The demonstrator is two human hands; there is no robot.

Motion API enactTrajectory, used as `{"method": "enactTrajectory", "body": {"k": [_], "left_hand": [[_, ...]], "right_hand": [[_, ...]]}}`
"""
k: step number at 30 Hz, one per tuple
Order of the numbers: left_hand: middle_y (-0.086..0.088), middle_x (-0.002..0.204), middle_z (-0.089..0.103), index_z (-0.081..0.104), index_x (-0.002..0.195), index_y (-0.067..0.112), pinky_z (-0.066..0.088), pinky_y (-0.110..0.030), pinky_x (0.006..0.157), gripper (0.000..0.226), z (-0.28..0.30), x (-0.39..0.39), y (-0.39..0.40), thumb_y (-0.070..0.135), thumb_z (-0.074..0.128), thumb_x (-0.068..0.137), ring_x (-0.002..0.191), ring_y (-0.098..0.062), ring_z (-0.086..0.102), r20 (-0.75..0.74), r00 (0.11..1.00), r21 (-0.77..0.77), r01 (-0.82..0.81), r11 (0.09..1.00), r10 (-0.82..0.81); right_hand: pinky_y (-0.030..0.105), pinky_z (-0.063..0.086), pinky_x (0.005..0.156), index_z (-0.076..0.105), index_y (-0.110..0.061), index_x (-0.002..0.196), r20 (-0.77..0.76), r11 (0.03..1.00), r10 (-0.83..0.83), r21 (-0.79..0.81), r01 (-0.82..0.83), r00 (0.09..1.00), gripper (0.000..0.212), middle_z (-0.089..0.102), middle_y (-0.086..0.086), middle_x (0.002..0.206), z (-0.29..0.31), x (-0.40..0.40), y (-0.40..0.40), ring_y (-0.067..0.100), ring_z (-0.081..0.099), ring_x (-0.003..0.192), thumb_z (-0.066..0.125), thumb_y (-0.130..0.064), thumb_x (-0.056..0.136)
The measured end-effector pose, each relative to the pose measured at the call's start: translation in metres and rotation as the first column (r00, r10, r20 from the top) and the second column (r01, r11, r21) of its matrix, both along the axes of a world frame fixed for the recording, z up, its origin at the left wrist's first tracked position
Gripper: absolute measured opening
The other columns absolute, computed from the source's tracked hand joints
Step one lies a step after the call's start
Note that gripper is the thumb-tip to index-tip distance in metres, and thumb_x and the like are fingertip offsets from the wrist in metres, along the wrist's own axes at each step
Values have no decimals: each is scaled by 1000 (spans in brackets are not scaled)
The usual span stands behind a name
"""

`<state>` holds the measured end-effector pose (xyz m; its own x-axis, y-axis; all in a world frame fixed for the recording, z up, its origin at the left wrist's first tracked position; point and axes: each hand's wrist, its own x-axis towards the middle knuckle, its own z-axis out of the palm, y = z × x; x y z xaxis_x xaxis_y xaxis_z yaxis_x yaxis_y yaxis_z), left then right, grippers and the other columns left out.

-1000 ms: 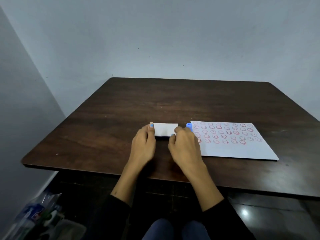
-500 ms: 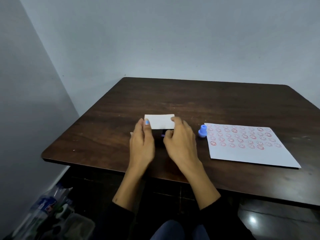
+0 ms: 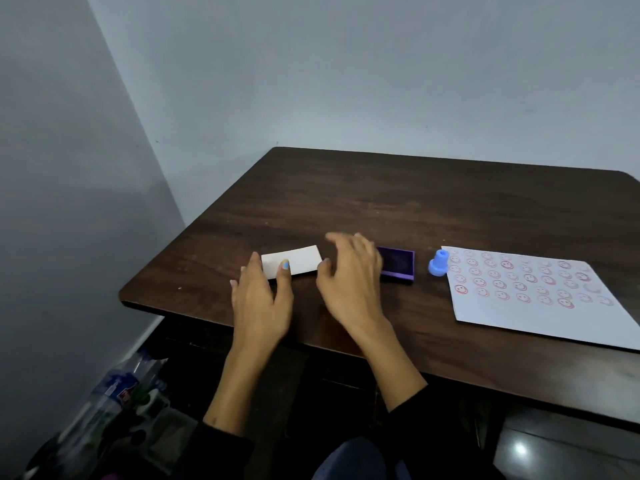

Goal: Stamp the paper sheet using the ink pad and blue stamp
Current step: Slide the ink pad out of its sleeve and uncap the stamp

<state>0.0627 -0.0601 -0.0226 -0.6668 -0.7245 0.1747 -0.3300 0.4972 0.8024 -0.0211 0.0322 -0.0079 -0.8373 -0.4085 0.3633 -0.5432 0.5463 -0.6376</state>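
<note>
The purple ink pad [image 3: 399, 265] lies uncovered on the dark wooden table [image 3: 381, 202]. Its white lid [image 3: 302, 259] rests to the left, pinched at its left end by my left hand [image 3: 259, 299], thumb on top. My right hand [image 3: 349, 278] hovers between lid and pad, fingers spread and blurred, holding nothing; it hides the pad's left edge. The small blue stamp [image 3: 437, 264] stands upright just right of the pad, at the top left corner of the paper sheet [image 3: 540, 317]. The sheet carries several rows of red smiley prints.
The table's front edge runs under my wrists, and its left corner is close to my left hand. Grey walls stand behind and to the left. Plastic bottles and bags [image 3: 114, 393] lie on the floor at lower left.
The white lid came off the ink pad and moved left in my left hand. My right hand let go of it and opened. The view swung left.
</note>
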Motion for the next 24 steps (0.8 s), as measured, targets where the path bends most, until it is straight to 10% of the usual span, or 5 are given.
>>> {"method": "enactTrajectory", "body": {"k": [3, 7, 11, 17, 24], "left_hand": [[-11, 145, 45, 33, 142, 8, 27, -37, 115, 60, 2, -12, 13, 36, 51, 93, 137, -25, 35, -115, 992, -28, 49, 998, -52], [-4, 133, 57, 33, 143, 13, 41, -40, 105, 69, 5, -43, 44, 32, 65, 84, 122, -24, 52, -142, 959, -73, 238, 969, -246], [-7, 131, 58, 31, 142, 11, 22, -45, 118, 76, 3, -81, 73, 26, 71, 79, 125, -24, 49, -97, 925, -200, 344, 918, -368], [-7, 134, 55, 48, 132, 13, 5, -40, 118, 59, 0, -122, 97, 34, 68, 81, 137, -24, 35, 8, 915, -338, 382, 860, -403], [1, 116, 68, 67, 107, 20, 6, -43, 118, 30, -8, -119, 92, 34, 68, 81, 131, -21, 43, -139, 920, -390, 288, 874, -366]], "right_hand": [[41, 25, 112, 50, -17, 128, -136, 963, -246, -149, 226, 960, 46, 48, 6, 140, 10, -23, 36, 25, 33, 134, 59, -15, 83], [39, 40, 95, 53, -17, 123, -18, 908, -418, 33, 419, 908, 47, 50, 11, 130, 8, -63, 91, 29, 43, 121, 69, -20, 80], [28, 46, 76, 68, -17, 100, 142, 925, -379, 29, 378, 915, 22, 69, 8, 107, 0, -84, 112, 25, 61, 99, 73, -19, 78], [21, 50, 62, 62, -21, 78, 249, 849, -237, -417, 325, 939, 25, 67, -9, 68, 6, -89, 112, -1, 61, 57, 83, -29, 65], [31, 59, 62, 68, -21, 77, 279, 837, -115, -491, 244, 954, 23, 71, -6, 68, 1, -84, 110, 7, 69, 62, 83, -32, 63]]}}
